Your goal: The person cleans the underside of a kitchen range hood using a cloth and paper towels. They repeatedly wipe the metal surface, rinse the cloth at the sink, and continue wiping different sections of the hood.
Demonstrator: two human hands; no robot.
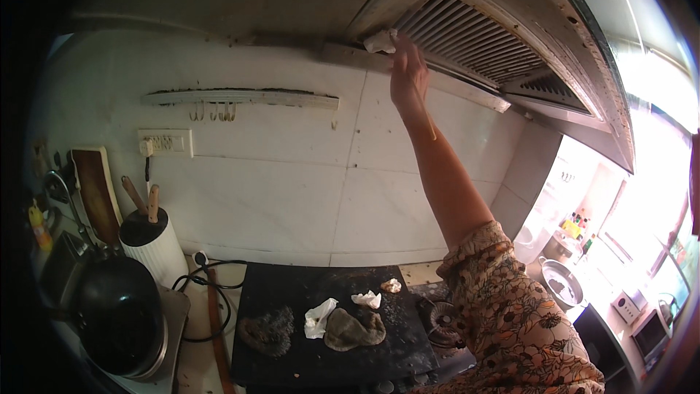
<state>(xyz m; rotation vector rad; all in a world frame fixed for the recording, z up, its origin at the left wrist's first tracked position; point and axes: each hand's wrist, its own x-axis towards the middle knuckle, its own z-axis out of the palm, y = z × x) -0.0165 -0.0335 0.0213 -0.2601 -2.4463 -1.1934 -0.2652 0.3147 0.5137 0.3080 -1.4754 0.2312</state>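
Note:
My right arm, in a floral sleeve, reaches up to the greasy range hood [379, 0]. The fingers of my right hand [410, 76] are closed on a crumpled white tissue [380, 41], pressed at the hood's lower rim beside the slatted filter [474, 40]. Below, a black board-like cover [328, 365] lies over the stove area. On it rest a grey-brown rag [354, 330], a crumpled white paper [319, 318], a smaller white wad [367, 299] and a stained wad [391, 286]. A dark wet smear marks its left side. My left hand is out of view.
At left stand a black wok [120, 314] on a cooktop, a white knife block [154, 248] and a cutting board [97, 193]. A black cable [226, 306] loops beside the cover. A hook rail [244, 98] crosses the tiled wall. Pots [561, 281] stand by the bright window.

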